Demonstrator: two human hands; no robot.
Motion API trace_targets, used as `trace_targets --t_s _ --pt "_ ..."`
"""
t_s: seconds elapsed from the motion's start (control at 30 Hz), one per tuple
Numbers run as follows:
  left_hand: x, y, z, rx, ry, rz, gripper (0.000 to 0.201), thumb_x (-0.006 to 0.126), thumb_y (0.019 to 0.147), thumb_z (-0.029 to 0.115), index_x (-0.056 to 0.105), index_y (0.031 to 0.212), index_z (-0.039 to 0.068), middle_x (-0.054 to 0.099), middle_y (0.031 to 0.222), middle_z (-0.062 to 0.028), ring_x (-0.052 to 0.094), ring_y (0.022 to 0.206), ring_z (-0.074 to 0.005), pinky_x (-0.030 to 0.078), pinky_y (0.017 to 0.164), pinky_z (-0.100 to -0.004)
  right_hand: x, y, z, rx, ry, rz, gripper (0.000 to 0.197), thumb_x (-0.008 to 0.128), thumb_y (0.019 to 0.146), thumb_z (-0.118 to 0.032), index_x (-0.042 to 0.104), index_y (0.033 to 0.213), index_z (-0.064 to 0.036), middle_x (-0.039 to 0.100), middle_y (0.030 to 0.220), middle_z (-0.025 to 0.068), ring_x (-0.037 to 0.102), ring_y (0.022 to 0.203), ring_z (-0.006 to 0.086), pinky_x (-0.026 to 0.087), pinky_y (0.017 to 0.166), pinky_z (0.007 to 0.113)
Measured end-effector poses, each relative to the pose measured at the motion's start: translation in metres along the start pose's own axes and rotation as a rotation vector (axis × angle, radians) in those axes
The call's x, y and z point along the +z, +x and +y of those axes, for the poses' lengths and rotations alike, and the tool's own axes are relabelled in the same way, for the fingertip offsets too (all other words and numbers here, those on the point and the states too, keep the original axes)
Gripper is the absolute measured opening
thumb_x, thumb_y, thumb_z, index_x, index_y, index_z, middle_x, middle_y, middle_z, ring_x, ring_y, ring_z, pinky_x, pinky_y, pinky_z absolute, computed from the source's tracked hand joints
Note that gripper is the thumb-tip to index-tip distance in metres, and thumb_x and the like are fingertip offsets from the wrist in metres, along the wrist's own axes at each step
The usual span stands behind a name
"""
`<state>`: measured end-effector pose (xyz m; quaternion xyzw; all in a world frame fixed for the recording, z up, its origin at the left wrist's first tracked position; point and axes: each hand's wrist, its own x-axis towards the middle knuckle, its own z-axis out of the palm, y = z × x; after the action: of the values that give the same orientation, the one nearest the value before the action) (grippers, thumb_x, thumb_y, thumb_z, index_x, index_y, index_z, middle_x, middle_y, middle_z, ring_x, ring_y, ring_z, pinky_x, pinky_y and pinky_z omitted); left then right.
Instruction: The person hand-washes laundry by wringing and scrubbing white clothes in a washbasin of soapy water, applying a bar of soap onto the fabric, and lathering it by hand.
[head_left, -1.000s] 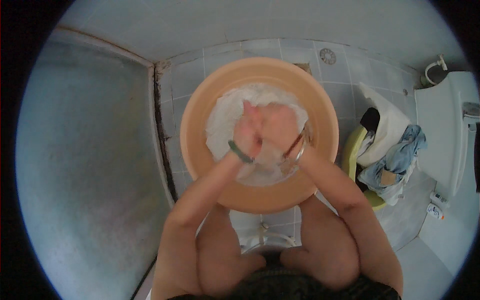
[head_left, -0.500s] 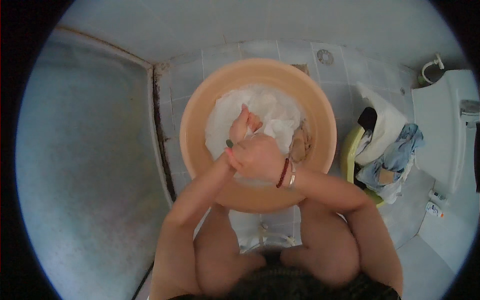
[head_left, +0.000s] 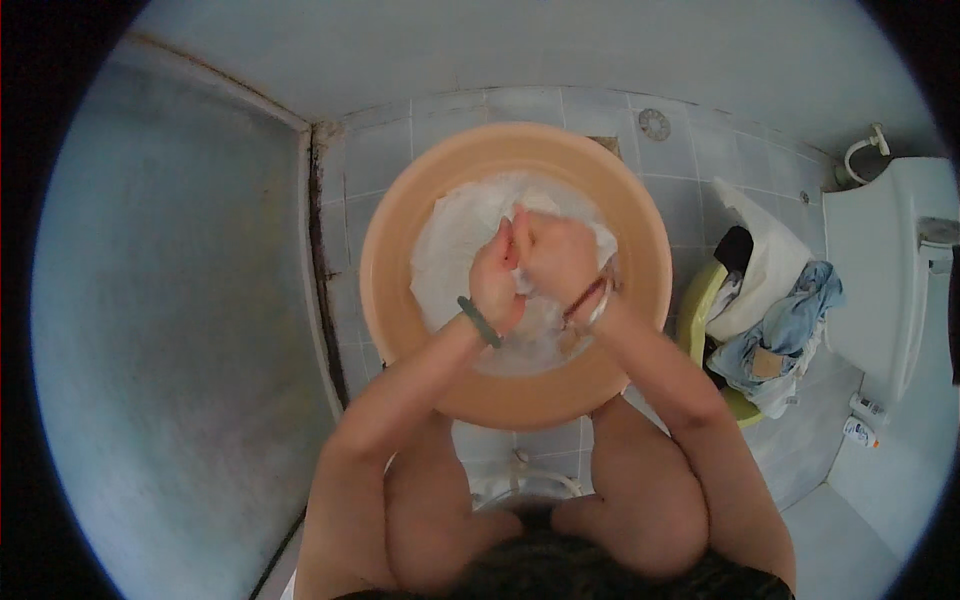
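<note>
A large orange-beige basin [head_left: 383, 245] stands between my legs, with soaking white cloth [head_left: 448, 238] and cloudy, sudsy water in it. My left hand [head_left: 494, 276], with a dark green bangle at its wrist, is closed on the cloth near the basin's middle. Right against it, my right hand [head_left: 560, 252] is curled into a fist and slightly blurred. White cloth shows around its knuckles, though its fingertips are hidden. A dark red bead bracelet and a silver bangle circle the right wrist.
To the right, a yellow-green tub [head_left: 700, 305] is heaped with jeans [head_left: 785, 325] and white cloth. Two white bottles [head_left: 861, 432] lie beyond it, near a white fixture [head_left: 875, 260]. A frosted panel [head_left: 190, 300] rises at left. A floor drain [head_left: 654, 125] sits behind the basin.
My right hand has moved forward from the left wrist to beside the left fingers. My left hand has shifted slightly nearer me. The brownish piece at the basin's right side is now mostly covered.
</note>
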<state>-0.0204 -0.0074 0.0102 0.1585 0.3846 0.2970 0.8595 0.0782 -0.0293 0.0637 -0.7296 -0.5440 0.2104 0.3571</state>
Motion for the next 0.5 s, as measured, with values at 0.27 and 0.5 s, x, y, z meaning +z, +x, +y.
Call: trace_targets --t_s 0.27,0.5 --pt "0.031 -0.009 -0.002 0.2 0.189 -0.008 0.034 0.04 0.094 0.042 0.055 0.085 0.012 0.052 0.08 0.0022 0.046 0.075 -0.0092 0.037 0.065 -0.0238 -0.006 -0.001 0.01 -0.198 -0.117 0.059 0.032 0.049 0.084 -0.024 0.053 0.055 -0.0124 0.053 0.054 0.0107 0.051 0.044 0.0285 0.04 0.042 0.039" --pt "0.039 -0.021 0.027 -0.293 -0.222 0.089 0.038 0.039 0.095 0.037 0.05 0.07 0.01 0.044 0.065 0.0026 0.045 0.064 -0.0133 0.04 0.07 -0.0263 0.008 -0.018 -0.002 -0.445 -0.392 0.04 0.033 0.052 0.082 -0.024 0.052 0.05 -0.0133 0.049 0.046 0.0103 0.051 0.042 0.027 0.04 0.042 0.038"
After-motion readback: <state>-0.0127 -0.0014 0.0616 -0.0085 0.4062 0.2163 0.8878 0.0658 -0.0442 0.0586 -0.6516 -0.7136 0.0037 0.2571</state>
